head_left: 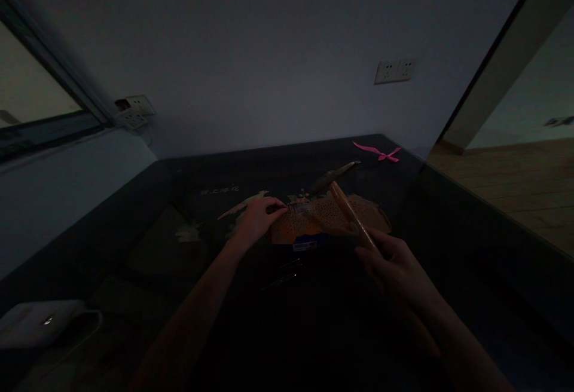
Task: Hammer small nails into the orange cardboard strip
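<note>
The person's right hand (397,263) gripped a hammer (352,216) over the speckled orange piece (326,211) on the dark table (448,219), while the left hand (258,219) closed its fingertips at the piece's left side, any held item unclear.

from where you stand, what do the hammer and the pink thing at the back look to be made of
The hammer in the right hand has a smooth brown handle, probably varnished wood going by its colour and sheen; its dark grey head looks like metal. The pink strip could be ribbon or soft plastic: it looks thin and matt, but it's too small to tell.
</note>
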A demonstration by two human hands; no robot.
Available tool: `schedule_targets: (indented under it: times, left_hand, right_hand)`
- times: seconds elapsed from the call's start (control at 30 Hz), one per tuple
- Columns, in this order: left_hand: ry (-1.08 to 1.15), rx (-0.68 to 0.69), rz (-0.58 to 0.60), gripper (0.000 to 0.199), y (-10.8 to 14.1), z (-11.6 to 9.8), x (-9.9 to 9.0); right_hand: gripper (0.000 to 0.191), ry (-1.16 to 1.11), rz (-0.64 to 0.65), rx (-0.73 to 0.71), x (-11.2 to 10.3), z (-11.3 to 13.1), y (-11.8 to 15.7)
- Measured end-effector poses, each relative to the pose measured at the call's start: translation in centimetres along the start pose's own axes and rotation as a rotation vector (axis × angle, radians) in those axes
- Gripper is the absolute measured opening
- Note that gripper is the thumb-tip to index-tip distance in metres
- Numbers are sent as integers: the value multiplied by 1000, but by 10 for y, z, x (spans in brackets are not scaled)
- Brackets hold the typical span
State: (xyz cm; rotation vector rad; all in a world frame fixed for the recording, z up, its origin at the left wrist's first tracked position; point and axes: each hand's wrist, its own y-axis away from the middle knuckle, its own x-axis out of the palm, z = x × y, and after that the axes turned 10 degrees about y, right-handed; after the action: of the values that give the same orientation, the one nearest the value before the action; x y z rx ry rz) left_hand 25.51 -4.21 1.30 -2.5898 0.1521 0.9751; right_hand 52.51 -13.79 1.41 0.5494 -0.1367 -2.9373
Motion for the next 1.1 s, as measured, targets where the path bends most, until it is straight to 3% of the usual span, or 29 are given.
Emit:
schedule_targets:
  times: [0.33,0.5,0.6,0.7,0.87,0.93,1.1]
  left_hand:
    - [-2,49,11,12,0,8,4]
    - [-38,69,-115,23,12,0,-13]
    - [-101,79,-170,16,37,-14,-27]
    - [-145,61,-26,15,71,-24,-29]
    - [-260,-117,400,12,113,-13,-12]
    - [-304,-183,460,13,122,-3,-5]
    - [-368,-230,458,12,131,5,4]
  right_hand:
    - [51,38,7,-23,-1,-2,-1]
    - [49,13,-11,-5,0,-1,1]
    - [52,15,-15,20,0,2,2]
    - [56,27,-5,42,-2,3,4]
    - [57,21,-6,26,-2,5,5]
    - [57,16,-9,39,-1,5,4]
    - [56,24,0,63,0,3,3]
